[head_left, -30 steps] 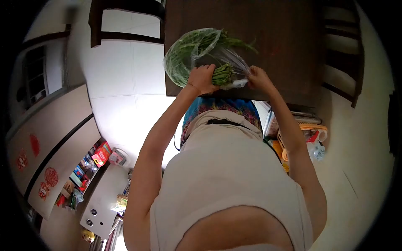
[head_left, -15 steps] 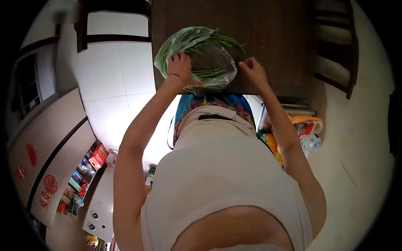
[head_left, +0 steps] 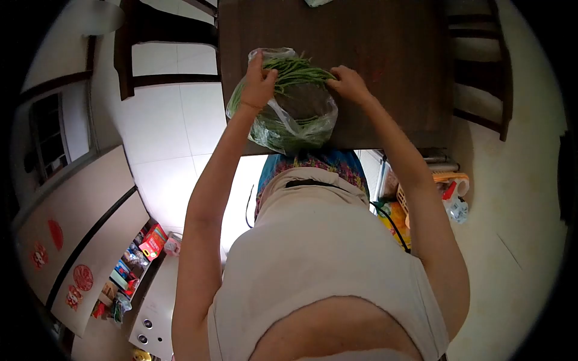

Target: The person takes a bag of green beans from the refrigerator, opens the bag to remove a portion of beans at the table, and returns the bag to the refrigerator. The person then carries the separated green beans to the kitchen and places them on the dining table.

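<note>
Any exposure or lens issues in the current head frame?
Head view: fisheye bends the table edges; black vignette at the borders; floor tiles near-white while the tabletop is dark; small glare streaks on the plastic bag; pale shape at upper left blurred, can't tell what.

Dark chair (head_left: 165, 27), red box (head_left: 153, 241), orange basket (head_left: 448, 177)

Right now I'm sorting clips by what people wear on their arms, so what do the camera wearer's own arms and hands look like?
The left hand and right hand wear no gloves. The left arm and right arm have no sleeves below the pale, sleeveless top. A thin band circles the left wrist; I see none on the right.
</note>
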Demonstrator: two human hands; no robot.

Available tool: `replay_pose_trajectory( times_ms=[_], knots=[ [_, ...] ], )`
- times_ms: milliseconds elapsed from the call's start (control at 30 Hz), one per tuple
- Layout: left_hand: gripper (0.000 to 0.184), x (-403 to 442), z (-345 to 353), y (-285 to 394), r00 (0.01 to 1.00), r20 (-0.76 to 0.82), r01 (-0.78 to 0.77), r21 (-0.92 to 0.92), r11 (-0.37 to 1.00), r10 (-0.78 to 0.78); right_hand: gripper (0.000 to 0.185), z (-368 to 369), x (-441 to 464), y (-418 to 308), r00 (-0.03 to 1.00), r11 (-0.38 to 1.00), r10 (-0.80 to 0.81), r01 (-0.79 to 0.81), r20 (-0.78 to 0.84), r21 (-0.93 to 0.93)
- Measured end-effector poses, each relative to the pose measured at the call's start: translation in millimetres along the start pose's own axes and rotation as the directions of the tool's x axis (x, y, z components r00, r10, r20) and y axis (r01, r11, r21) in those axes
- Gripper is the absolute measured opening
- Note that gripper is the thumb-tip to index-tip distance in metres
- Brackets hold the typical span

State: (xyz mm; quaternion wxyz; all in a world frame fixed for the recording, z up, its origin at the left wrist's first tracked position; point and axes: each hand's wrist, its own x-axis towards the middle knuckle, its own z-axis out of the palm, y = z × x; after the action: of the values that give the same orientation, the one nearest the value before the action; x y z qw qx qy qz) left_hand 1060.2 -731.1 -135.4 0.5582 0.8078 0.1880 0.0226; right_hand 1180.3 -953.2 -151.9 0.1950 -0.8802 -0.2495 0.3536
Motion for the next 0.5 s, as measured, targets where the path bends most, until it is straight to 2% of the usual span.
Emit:
replay_pose_trajectory(
  times_ms=[33, 67, 167, 200, 267, 300, 333, 367, 400, 433, 500],
  knots=[
    [0.057, 4.0, -1.7, 0.2, 0.996, 0.006, 0.087, -0.113, 0.990, -0.087, 0.043, 1.5, -6.4, -9.7, 1.000, 0.993, -0.003, 0.003, 0.001, 0.118],
    [0.053, 7.8, -2.5, 1.7, 0.999, -0.011, 0.035, -0.122, 0.992, -0.037, 0.046, 15.5, -8.8, -11.2, 1.000, 0.961, -0.025, 0.023, 0.004, 0.277],
    [0.051, 11.7, -5.5, 31.8, 0.978, 0.025, -0.203, -0.109, 0.973, 0.207, 0.037, 65.5, -5.9, -18.3, 0.987, 0.873, -0.123, 0.158, -0.104, 0.462],
    [0.050, 5.9, -7.3, 48.4, 0.979, 0.046, -0.196, -0.057, 0.979, 0.199, 0.038, 71.1, -4.1, -16.1, 0.994, 0.908, -0.112, 0.108, -0.015, 0.405],
    [0.050, -4.4, -8.1, 48.8, 0.915, 0.018, -0.399, 0.205, 0.894, 0.404, 0.041, 80.5, -1.5, -13.6, 0.984, 0.960, -0.072, 0.024, 0.163, 0.278],
    [0.050, -10.3, -10.0, 49.4, 0.865, 0.028, -0.481, 0.332, 0.811, 0.501, 0.043, 82.6, -0.5, -9.0, 0.984, 0.974, -0.071, 0.033, 0.163, 0.222],
    [0.051, -20.4, -13.6, 58.2, 0.868, 0.085, -0.480, 0.403, 0.779, 0.490, 0.046, 83.1, -1.1, -0.6, 0.984, 0.985, -0.067, 0.040, 0.163, 0.168],
    [0.047, -30.9, -13.6, 55.4, 0.880, 0.185, -0.460, 0.560, 0.689, 0.437, 0.048, 84.4, -1.6, 3.8, 0.984, 0.993, -0.063, 0.045, 0.165, 0.109],
    [0.042, -41.8, -11.9, 51.6, 0.891, 0.268, -0.442, 0.695, 0.568, 0.366, 0.057, 76.4, -3.2, -1.5, 0.976, 0.999, -0.005, -0.006, 0.220, 0.047],
    [0.038, -49.8, -11.5, 49.1, 0.902, 0.329, -0.423, 0.801, 0.423, 0.279, 0.059, 71.6, -5.3, -3.7, 0.983, 0.999, -0.032, 0.039, 0.182, -0.036],
    [0.026, -59.6, -18.3, 54.5, 0.875, 0.480, -0.423, 0.823, 0.379, -0.066, 0.064, 65.7, -14.7, -7.4, 0.988, 0.971, -0.098, 0.122, 0.123, -0.207]
  ],
)
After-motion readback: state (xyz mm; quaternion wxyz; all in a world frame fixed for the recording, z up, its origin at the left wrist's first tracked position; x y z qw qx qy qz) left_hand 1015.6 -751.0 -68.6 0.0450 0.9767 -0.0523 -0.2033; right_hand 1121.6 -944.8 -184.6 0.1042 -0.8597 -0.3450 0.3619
